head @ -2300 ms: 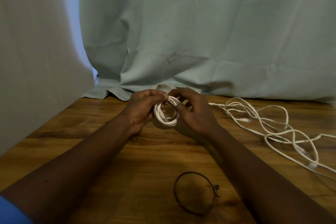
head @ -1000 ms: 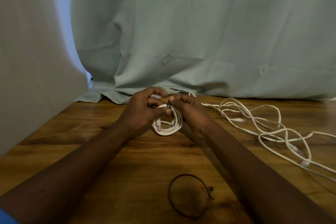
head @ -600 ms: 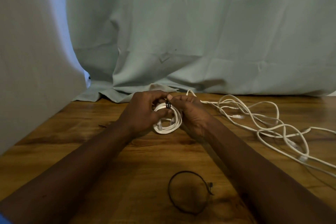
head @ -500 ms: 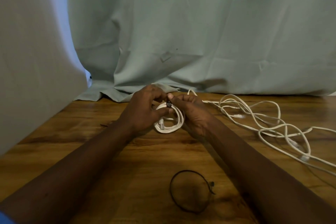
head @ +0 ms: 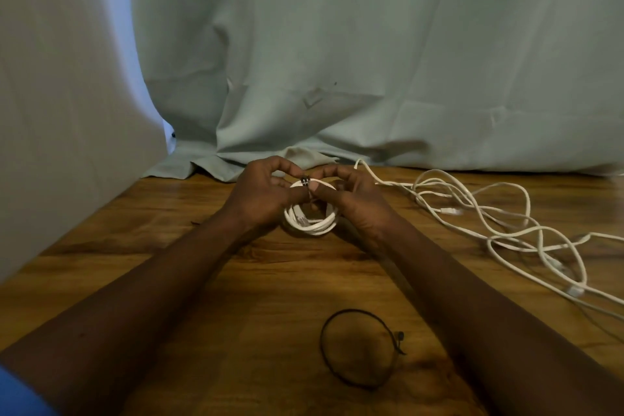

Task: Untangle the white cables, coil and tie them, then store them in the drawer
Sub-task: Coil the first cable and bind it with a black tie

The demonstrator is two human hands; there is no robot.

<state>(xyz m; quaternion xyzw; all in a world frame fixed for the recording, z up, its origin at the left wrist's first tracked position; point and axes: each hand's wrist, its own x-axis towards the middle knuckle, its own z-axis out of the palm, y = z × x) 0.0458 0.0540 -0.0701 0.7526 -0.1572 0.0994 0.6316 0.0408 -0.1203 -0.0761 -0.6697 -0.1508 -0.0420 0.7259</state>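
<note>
A small coil of white cable (head: 312, 224) stands upright on the wooden table (head: 236, 280) between my hands. A dark tie (head: 305, 182) is wrapped round the top of the coil. My left hand (head: 260, 194) grips the coil's left side, thumb next to the tie. My right hand (head: 351, 194) pinches the coil's top right beside the tie. A loose tangle of white cables (head: 499, 226) sprawls over the table to the right. Another black tie loop (head: 361, 348) lies near the front edge.
A pale green cloth (head: 337, 61) hangs as a backdrop and folds onto the table's far edge. A light fabric panel (head: 60, 111) closes off the left side. No drawer is in view.
A dark tie has appeared round the top of the coil since the earliest frame. My hands have kept their hold and shifted only slightly.
</note>
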